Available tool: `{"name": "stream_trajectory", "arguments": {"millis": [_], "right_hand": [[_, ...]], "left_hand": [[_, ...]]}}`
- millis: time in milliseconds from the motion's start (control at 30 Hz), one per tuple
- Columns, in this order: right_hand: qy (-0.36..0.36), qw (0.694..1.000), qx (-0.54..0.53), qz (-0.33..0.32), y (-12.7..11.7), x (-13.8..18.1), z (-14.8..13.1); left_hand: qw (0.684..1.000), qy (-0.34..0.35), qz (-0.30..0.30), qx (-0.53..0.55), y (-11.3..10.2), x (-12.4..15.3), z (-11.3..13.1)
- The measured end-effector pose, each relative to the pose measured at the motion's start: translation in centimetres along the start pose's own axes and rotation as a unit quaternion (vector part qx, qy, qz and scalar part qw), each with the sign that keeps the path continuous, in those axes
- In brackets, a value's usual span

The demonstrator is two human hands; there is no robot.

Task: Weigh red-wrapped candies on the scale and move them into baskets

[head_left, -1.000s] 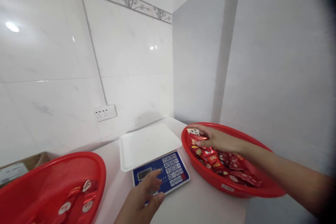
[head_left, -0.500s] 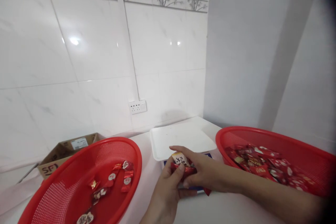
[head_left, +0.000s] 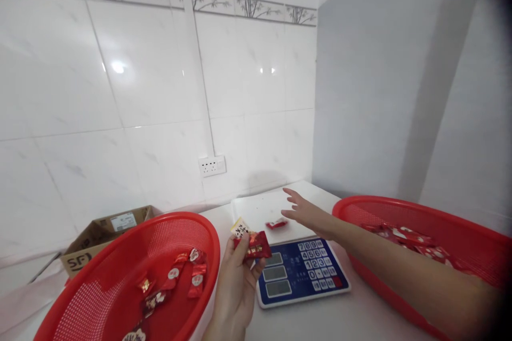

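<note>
My left hand (head_left: 236, 282) is closed on a few red candy packets (head_left: 253, 244), held up in front of the blue scale (head_left: 298, 272). Over the scale's white tray (head_left: 256, 208) my right hand (head_left: 306, 214) hovers with fingers spread, holding nothing. One red candy packet (head_left: 276, 223) lies on the tray just left of those fingers.
A red basket (head_left: 132, 277) at the left holds several red packets. Another red basket (head_left: 420, 245) at the right is full of them, under my right forearm. A cardboard box (head_left: 102, 229) stands behind the left basket. A wall socket (head_left: 212, 165) is on the tiled wall.
My hands have parted. The right hand moved out over the tray and opened, and one packet now lies there. The left hand kept the other packets.
</note>
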State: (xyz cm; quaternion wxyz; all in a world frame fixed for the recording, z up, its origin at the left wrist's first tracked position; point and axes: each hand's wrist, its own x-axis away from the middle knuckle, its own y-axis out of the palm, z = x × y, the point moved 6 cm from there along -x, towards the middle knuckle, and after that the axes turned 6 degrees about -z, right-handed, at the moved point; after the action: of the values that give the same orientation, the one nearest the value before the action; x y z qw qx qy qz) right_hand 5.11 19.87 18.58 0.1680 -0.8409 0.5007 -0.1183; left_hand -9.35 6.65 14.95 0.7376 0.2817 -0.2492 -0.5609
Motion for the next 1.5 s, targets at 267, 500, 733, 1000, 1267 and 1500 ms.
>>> {"name": "stream_trajectory", "arguments": {"millis": [267, 500, 733, 1000, 1267, 1500], "right_hand": [[-0.095, 0.955, -0.031, -0.281, 4.6, 4.0, -3.1], [-0.049, 0.989, 0.011, -0.137, 2.4, 1.4, -1.0], [0.040, 0.999, 0.035, 0.005, -1.5, -1.0, 3.9], [-0.016, 0.996, 0.081, 0.020, -1.0, -0.1, 1.9], [-0.048, 0.954, -0.026, -0.296, 5.4, 4.7, -0.6], [0.022, 0.994, 0.014, -0.102, 1.0, 0.4, 2.0]], "left_hand": [[0.958, 0.042, -0.041, -0.282, 1.8, 0.6, 0.0], [0.937, 0.044, -0.035, -0.344, 1.0, -0.1, 0.0], [0.956, 0.089, -0.004, -0.280, -0.2, -0.6, 1.2], [0.956, 0.066, -0.066, -0.279, 0.7, -0.5, 0.6], [0.946, 0.062, -0.095, -0.304, 1.0, -0.6, -0.1], [0.937, 0.114, -0.004, -0.330, 0.0, -0.7, 1.4]]}}
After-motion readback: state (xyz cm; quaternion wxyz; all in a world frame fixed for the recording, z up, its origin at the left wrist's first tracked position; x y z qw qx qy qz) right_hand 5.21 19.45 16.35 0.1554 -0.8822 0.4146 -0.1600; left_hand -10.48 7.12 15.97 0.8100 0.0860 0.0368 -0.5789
